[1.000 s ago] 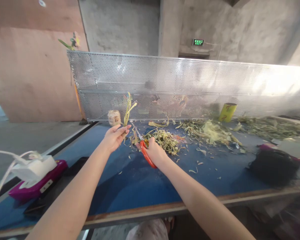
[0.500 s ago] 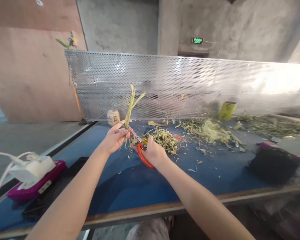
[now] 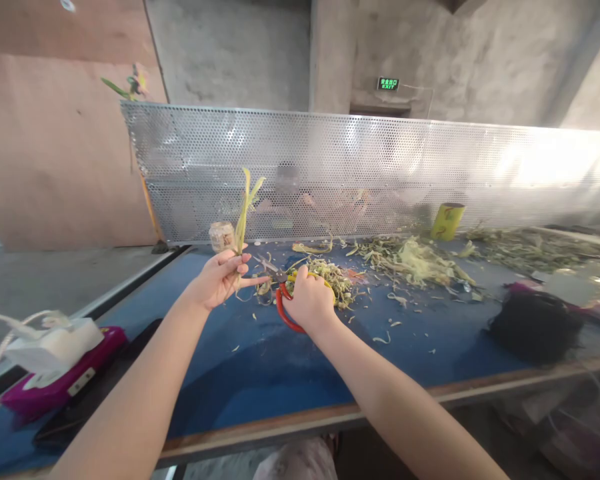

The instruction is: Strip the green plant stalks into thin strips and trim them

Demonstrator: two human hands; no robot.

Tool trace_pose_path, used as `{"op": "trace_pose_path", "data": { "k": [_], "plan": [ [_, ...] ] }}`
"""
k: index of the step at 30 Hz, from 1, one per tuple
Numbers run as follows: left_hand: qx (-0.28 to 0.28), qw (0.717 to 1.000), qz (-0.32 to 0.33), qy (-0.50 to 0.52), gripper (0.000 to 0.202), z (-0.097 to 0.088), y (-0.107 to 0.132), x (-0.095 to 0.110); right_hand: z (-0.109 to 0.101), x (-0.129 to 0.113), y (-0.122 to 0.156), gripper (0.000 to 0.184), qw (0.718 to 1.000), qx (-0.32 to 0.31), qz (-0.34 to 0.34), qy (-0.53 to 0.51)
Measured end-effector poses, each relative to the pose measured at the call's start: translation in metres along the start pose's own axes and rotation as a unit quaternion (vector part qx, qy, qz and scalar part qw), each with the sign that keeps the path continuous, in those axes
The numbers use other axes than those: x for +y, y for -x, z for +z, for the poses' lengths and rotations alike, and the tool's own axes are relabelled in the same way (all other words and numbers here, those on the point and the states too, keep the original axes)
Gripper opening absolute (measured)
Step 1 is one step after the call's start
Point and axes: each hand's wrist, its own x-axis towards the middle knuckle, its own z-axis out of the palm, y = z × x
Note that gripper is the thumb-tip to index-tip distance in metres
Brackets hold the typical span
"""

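Note:
My left hand (image 3: 221, 277) pinches the base of a yellow-green plant shoot (image 3: 242, 217), whose long leaves stand upright above the fingers. Thin, dry-looking strands hang below that grip. In my right hand (image 3: 310, 299) is a pair of scissors (image 3: 283, 293) with red and yellow handles. Its blades are parted and point toward my left hand, a little apart from the shoot. Behind the scissors lies a heap of plant trimmings (image 3: 335, 277), partly hidden by my right hand.
A perforated metal panel (image 3: 260, 147) runs along the back of the blue table (image 3: 260, 380). A wrapped jar-like thing (image 3: 222, 236), a yellow-green cylinder (image 3: 447, 221) and more plant matter (image 3: 410, 260) stand or lie near it. At left is a purple power strip (image 3: 63, 377); at right, a black bundle (image 3: 535, 325).
The scissor blades have opened and drawn back from the shoot's base. My left hand and the shoot have shifted slightly left. The whole view has turned a little.

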Motion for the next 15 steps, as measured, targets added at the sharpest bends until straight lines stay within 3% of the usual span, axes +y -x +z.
{"op": "trace_pose_path", "data": {
  "k": [9, 15],
  "plan": [
    [0.025, 0.998, -0.047, -0.027, 0.02, 0.0044, -0.0033, -0.0057, -0.0028, -0.0049, 0.0043, 0.044, 0.999, 0.027, -0.021, 0.036],
    [0.076, 0.995, -0.026, -0.061, 0.026, 0.004, -0.0021, 0.0033, -0.0026, -0.0049, 0.0043, 0.045, 0.999, 0.017, -0.012, 0.033]
  ]
}}
